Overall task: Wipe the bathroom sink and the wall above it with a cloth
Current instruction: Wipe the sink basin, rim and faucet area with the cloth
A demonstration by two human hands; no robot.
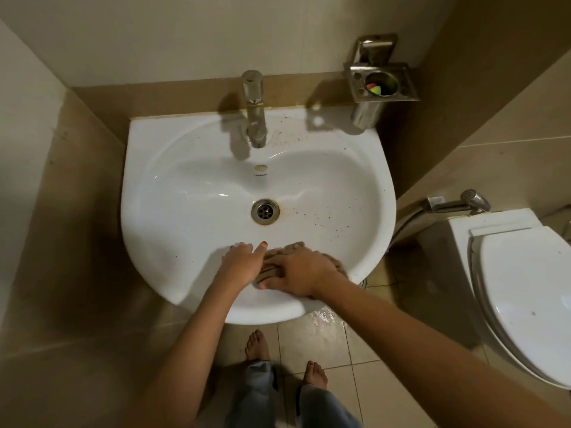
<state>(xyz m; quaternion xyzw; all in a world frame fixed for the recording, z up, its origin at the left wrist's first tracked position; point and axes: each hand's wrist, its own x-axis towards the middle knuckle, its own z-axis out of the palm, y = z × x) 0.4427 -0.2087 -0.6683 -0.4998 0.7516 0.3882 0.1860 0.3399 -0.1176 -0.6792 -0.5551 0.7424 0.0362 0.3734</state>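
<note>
The white sink (185, 196) fills the middle of the view, with dark specks on its right side and rust staining round the drain (265, 211). A crumpled brown cloth (287, 248) lies on the near rim. My right hand (298, 273) grips it from above, fingers curled over it. Just left of it, my left hand (242, 262) rests on the rim with fingers extended, its thumb side touching the cloth. Above the sink rises the beige tiled wall (185, 35).
A chrome tap (255, 109) stands at the back of the sink. A steel tumbler holder (381, 84) is fixed to the wall at the right. A toilet (525, 288) and hand sprayer (463, 202) sit to the right. The floor tiles (321, 319) under the rim look wet.
</note>
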